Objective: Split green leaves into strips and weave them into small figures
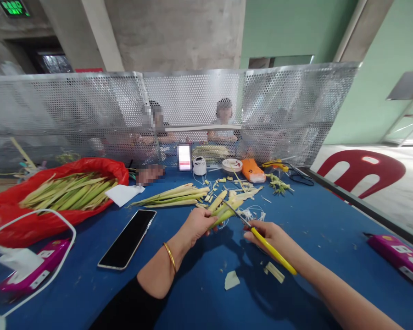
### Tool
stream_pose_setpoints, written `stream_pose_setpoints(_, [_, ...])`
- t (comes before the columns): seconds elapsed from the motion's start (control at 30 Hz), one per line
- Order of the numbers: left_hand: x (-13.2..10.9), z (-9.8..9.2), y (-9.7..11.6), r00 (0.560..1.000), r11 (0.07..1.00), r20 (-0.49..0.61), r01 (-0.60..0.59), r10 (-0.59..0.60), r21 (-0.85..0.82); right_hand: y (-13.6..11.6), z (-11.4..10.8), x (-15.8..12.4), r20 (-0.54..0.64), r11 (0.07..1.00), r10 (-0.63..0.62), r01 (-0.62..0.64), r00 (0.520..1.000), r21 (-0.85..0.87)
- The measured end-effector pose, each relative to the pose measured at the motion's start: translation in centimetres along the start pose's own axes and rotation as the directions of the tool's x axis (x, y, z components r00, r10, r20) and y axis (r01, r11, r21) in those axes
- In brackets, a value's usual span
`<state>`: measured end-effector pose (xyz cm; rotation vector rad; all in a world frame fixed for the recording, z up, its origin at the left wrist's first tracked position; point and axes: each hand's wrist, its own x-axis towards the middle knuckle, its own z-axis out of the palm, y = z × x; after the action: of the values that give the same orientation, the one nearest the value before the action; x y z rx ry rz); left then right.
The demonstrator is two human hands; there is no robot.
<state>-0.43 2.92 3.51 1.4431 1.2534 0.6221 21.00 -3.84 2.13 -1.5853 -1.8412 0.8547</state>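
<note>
My left hand (200, 224), with a gold bangle at the wrist, is closed around a few yellow-green corn husks (227, 211) over the middle of the table. My right hand (270, 236) grips scissors (274, 251) with long yellow handles. Their metal blades reach up and left to the husks, though I cannot tell whether they are cutting. A bundle of long pale husks (174, 196) lies just beyond my left hand. White string (253, 214) is heaped behind my right hand, and husk scraps (274, 272) lie below it.
At the left stands a red bag (105, 166) full of husks. A black-screened phone (127, 239) and a purple power strip (50, 266) lie nearby; another power strip (399, 256) is far right. A white spool (199, 166), an orange packet (253, 170) and a perforated metal divider (192, 98) stand behind.
</note>
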Motion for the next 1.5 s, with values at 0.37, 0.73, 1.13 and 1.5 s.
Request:
stream_pose_setpoints(0.37, [0.0,0.1,0.3,0.998,1.000,-0.069,-0.005,0.007,0.030,0.4,-0.1,-0.1,-0.063,0.985,-0.031,0.020,0.998,-0.170])
stream_pose_setpoints(0.73, [0.1,0.3,-0.3,0.882,0.938,-0.361,-0.207,0.302,0.279,-0.9,-1.5,1.7,-0.183,0.704,0.022,-0.145,0.983,-0.696])
stream_pose_setpoints(1.13, [-0.8,0.1,0.1,0.870,0.680,0.019,-0.398,0.492,0.616,-2.5,1.7,5.2,0.050,0.928,-0.015,-0.004,0.999,0.373])
stream_pose_setpoints(1.5, [0.1,-1.1,0.9,0.619,0.927,-0.745,-0.375,0.250,-0.001,-1.4,0.6,5.6,-0.409,0.879,0.141,0.076,0.901,0.471])
